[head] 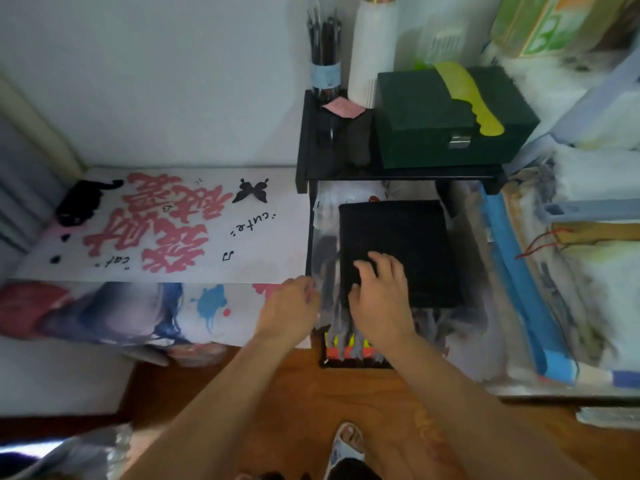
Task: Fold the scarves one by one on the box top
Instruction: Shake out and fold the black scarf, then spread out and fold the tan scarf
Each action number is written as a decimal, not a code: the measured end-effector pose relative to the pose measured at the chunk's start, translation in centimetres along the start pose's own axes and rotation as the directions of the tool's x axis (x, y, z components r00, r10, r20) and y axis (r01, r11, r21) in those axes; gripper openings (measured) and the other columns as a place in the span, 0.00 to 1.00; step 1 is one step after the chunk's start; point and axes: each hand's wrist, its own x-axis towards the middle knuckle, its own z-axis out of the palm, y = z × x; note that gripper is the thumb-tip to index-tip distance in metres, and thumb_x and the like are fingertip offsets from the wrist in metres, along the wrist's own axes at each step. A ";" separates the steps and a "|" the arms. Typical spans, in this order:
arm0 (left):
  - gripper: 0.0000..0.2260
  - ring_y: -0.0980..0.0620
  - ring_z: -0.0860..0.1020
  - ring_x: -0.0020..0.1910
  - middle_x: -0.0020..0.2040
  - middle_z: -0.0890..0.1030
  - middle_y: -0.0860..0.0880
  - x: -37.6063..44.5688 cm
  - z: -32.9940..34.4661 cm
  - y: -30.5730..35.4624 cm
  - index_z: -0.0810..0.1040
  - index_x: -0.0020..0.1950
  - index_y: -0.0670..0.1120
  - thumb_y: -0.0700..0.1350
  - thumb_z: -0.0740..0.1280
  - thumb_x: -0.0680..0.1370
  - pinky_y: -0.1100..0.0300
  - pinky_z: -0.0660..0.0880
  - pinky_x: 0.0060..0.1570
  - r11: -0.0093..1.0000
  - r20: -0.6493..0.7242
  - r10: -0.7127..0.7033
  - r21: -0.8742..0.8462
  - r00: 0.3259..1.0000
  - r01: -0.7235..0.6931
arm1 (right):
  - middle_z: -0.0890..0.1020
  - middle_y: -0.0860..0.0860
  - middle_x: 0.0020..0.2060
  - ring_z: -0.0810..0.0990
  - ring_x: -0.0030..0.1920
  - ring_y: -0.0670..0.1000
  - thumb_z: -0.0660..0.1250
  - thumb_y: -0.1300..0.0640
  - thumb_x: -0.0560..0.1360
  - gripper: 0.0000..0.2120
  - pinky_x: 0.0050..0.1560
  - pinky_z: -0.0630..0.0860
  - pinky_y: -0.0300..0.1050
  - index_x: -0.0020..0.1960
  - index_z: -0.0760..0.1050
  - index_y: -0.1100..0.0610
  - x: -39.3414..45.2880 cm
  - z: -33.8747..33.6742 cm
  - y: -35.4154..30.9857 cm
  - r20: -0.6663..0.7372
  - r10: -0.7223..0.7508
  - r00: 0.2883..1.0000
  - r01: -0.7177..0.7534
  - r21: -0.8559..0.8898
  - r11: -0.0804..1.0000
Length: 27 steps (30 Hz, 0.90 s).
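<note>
On the box top, folded black scarf (pixel 398 251) under right hand (pixel 377 289), grip wide, "cute" print (pixel 254 225) beside

Soft even light, motion blur, wide-angle bending at edges

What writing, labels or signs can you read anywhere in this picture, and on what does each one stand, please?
"cute": handwritten in black on the white printed cloth, seen upside down.
"cat": black handwriting on the same cloth, also upside down.
Large pink characters on that cloth: stylised, not readable.
Pink sticky note: writing too blurred.
Pen jar label: too blurred.
</note>
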 end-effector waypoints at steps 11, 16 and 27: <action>0.08 0.42 0.84 0.48 0.46 0.83 0.48 -17.9 -6.2 -20.8 0.82 0.50 0.50 0.51 0.63 0.79 0.47 0.82 0.49 0.743 -0.020 -0.612 -0.356 0.791 0.566 | 0.77 0.54 0.60 0.71 0.62 0.57 0.60 0.56 0.80 0.15 0.63 0.71 0.50 0.65 0.75 0.56 -6.1 7.2 -20.6 0.397 -0.344 0.851 0.277 0.218 0.936; 0.06 0.49 0.83 0.44 0.44 0.84 0.51 -29.0 -7.5 -31.4 0.79 0.45 0.56 0.48 0.65 0.79 0.55 0.80 0.46 0.633 -0.019 -0.681 -0.518 0.732 0.575 | 0.79 0.52 0.59 0.74 0.60 0.55 0.62 0.55 0.79 0.12 0.61 0.72 0.49 0.61 0.78 0.51 -11.5 10.0 -30.4 0.502 -0.436 0.747 0.370 0.231 0.900; 0.10 0.53 0.82 0.48 0.53 0.84 0.52 -49.6 -6.4 -58.1 0.81 0.57 0.52 0.47 0.63 0.80 0.59 0.78 0.44 0.425 0.047 -0.839 -0.564 0.542 0.708 | 0.79 0.54 0.60 0.74 0.62 0.57 0.60 0.56 0.81 0.13 0.61 0.70 0.46 0.62 0.78 0.52 -31.2 21.3 -52.0 0.724 -0.440 0.532 0.402 0.241 0.883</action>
